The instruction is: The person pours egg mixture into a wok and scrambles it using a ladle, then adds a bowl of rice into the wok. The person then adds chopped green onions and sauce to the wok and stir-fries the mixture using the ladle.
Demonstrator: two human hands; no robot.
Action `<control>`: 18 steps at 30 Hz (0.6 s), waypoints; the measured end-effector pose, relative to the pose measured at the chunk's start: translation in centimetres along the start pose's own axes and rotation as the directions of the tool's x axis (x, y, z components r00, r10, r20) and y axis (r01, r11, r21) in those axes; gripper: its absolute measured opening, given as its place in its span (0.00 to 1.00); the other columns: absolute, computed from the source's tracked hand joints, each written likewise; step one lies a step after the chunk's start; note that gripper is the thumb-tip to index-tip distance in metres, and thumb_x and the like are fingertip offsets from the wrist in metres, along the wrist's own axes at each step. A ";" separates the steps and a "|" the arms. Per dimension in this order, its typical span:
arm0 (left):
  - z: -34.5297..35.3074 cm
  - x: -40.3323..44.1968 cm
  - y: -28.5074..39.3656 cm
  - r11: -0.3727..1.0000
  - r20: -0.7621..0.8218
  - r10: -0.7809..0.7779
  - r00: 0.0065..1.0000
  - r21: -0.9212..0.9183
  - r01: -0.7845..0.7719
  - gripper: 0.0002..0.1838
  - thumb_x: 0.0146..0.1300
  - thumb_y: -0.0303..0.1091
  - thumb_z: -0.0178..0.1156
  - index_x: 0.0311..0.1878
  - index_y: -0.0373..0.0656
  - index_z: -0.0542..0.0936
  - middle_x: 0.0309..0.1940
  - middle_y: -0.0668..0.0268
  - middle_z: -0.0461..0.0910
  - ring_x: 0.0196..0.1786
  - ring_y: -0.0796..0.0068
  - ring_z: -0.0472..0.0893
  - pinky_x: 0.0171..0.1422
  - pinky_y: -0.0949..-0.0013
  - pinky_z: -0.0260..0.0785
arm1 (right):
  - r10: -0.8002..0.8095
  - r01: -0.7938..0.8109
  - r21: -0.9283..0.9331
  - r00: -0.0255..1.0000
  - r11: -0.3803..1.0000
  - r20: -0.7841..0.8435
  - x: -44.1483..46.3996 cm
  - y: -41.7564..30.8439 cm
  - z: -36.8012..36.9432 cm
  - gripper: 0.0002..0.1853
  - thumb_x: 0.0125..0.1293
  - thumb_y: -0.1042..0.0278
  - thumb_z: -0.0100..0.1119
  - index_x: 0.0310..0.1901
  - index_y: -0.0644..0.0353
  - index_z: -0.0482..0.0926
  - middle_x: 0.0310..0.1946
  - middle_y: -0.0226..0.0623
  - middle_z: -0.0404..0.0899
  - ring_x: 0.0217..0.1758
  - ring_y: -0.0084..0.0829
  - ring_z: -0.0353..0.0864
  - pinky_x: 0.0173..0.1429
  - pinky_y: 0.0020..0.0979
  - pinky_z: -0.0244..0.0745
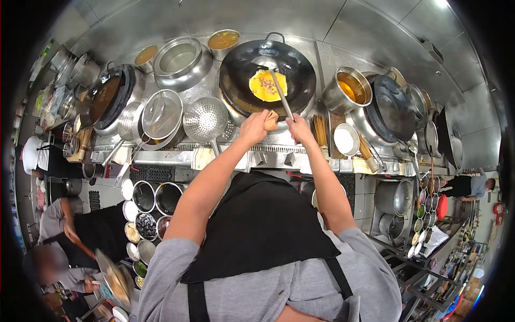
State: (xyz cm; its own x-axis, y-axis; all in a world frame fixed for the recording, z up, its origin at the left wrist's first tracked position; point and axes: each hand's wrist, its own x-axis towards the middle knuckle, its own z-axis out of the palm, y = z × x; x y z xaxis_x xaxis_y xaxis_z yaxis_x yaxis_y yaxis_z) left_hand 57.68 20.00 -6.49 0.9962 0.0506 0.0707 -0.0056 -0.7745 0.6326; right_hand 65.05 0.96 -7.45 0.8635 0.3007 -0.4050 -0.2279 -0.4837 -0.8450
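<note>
We seem to be mid-fry, the yellow egg sheet (260,87) central in the wok (236,70), left hand (254,127) gripping a folded cloth (271,121) at its near rim, right hand (299,130) closed round the long-handled tool (281,94); moving the sheet calls for gentle, low contact.

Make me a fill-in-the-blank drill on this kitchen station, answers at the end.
1. A yellow egg sheet lies in a round black ____.
2. The metal utensil is held in the person's ____ hand.
3. The left hand holds a tan ____.
4. The apron over the grey shirt is ____.

Missing words: wok; right; cloth; black.
</note>
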 end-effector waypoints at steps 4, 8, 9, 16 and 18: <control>0.7 0.6 -0.8 1.000 -0.010 0.009 1.000 0.016 -0.009 0.16 0.57 0.28 0.61 0.49 0.46 0.71 0.48 0.58 0.81 0.57 0.50 0.77 0.56 0.49 0.71 | -0.017 0.033 -0.130 0.993 0.991 0.121 -3.4 2.7 -2.1 0.12 0.73 0.61 0.53 0.46 0.62 0.73 0.16 0.28 0.68 0.11 0.21 0.66 0.14 0.29 0.61; 0.7 0.1 -0.5 1.000 0.015 -0.008 1.000 -0.004 0.008 0.16 0.58 0.29 0.61 0.50 0.46 0.71 0.49 0.58 0.80 0.57 0.50 0.77 0.57 0.49 0.71 | -0.069 0.097 -0.223 0.989 0.970 0.130 -10.4 2.6 -5.8 0.15 0.71 0.60 0.55 0.50 0.63 0.74 0.16 0.31 0.69 0.12 0.24 0.70 0.16 0.33 0.65; 0.8 0.2 -0.5 1.000 0.013 -0.007 1.000 -0.005 0.007 0.17 0.58 0.29 0.61 0.50 0.46 0.71 0.49 0.57 0.80 0.57 0.50 0.77 0.57 0.49 0.71 | -0.039 0.086 -0.265 0.983 0.960 0.181 -12.1 1.8 -7.4 0.16 0.71 0.59 0.56 0.51 0.63 0.75 0.16 0.31 0.70 0.13 0.24 0.71 0.18 0.34 0.67; 1.3 0.1 -0.3 1.000 -0.014 -0.017 1.000 0.002 0.017 0.17 0.57 0.28 0.60 0.51 0.46 0.71 0.49 0.58 0.80 0.58 0.51 0.76 0.58 0.50 0.71 | -0.255 0.250 -0.539 0.965 0.805 0.066 -9.4 4.9 -7.4 0.18 0.69 0.57 0.58 0.49 0.66 0.74 0.25 0.49 0.79 0.32 0.51 0.81 0.40 0.48 0.73; 1.3 0.0 -0.3 1.000 -0.036 -0.007 0.999 -0.006 0.007 0.17 0.57 0.28 0.60 0.51 0.46 0.71 0.49 0.59 0.80 0.59 0.51 0.76 0.58 0.50 0.71 | -0.229 0.206 -0.493 0.973 0.845 0.013 -9.6 3.1 -5.7 0.17 0.68 0.59 0.57 0.47 0.67 0.75 0.34 0.58 0.81 0.42 0.59 0.80 0.47 0.52 0.71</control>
State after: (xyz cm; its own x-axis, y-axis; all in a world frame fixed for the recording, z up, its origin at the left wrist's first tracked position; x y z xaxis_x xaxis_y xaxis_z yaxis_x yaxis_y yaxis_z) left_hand 57.82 19.41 -7.70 0.9925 0.0784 0.0942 0.0004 -0.7706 0.6374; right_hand 58.59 -8.16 -4.21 0.8869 0.4140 -0.2050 0.2065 -0.7523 -0.6256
